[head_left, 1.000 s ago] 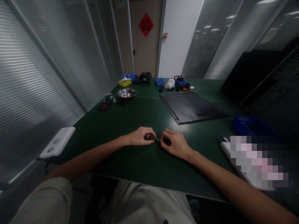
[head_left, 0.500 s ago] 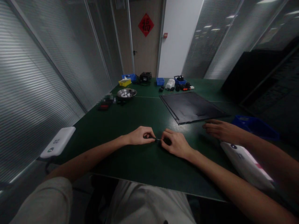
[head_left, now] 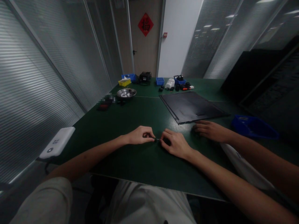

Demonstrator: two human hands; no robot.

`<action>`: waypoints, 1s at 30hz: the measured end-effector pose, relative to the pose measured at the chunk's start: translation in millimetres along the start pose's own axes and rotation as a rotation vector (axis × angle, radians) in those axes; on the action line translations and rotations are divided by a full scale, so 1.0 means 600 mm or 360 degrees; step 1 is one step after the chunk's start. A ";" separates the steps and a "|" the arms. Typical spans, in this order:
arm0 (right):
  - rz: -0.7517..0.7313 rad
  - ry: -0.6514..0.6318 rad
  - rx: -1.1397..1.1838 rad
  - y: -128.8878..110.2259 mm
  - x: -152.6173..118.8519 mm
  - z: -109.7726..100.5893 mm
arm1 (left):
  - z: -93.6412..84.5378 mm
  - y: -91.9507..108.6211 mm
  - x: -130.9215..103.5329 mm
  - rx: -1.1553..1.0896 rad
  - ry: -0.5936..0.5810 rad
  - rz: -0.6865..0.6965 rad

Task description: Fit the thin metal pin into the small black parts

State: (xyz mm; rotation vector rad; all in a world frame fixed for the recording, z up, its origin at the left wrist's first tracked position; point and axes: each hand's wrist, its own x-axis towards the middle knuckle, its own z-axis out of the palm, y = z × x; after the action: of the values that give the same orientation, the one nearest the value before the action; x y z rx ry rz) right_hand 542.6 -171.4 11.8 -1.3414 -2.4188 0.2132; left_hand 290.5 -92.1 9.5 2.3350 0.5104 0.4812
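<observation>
My left hand (head_left: 141,135) is closed in a pinch, with a small dark part (head_left: 155,140) showing at its fingertips. A thin, light, metal-like piece runs from that part toward my right hand (head_left: 175,143). The fingers of my right hand are curled together at the other end of this piece. Just above the green table (head_left: 130,161), the two hands face each other with a narrow gap between the fingertips. What exactly the small part is cannot be made out, since the fingers cover most of it.
Another person's hand (head_left: 209,130) reaches in from the right, by the near edge of a flat black panel (head_left: 193,107). A blue tray (head_left: 254,126) is at the right. Farther back stand a metal bowl (head_left: 126,93), a yellow tray (head_left: 124,82) and a small blue bin (head_left: 160,81).
The other person's hand has moved left, closer to my right hand. My own hands stay almost in place, and the small part between them looks slightly shifted.
</observation>
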 end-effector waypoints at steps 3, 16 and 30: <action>-0.0024 0.0008 -0.0011 0.002 -0.001 0.002 | 0.001 -0.004 0.001 -0.0002 0.0009 -0.0002; -0.0104 -0.0059 -0.0074 0.006 -0.004 0.004 | 0.007 -0.005 0.001 -0.0016 0.0065 -0.0023; -0.0148 -0.0071 -0.0065 0.009 -0.004 0.008 | 0.005 -0.001 -0.001 -0.0073 0.0069 0.0009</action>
State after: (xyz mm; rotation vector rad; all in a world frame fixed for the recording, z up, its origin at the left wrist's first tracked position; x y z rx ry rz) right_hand 546.1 -170.3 5.0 -1.2501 -2.5286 0.1714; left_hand 291.0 -93.8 6.9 2.2867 0.5082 0.5417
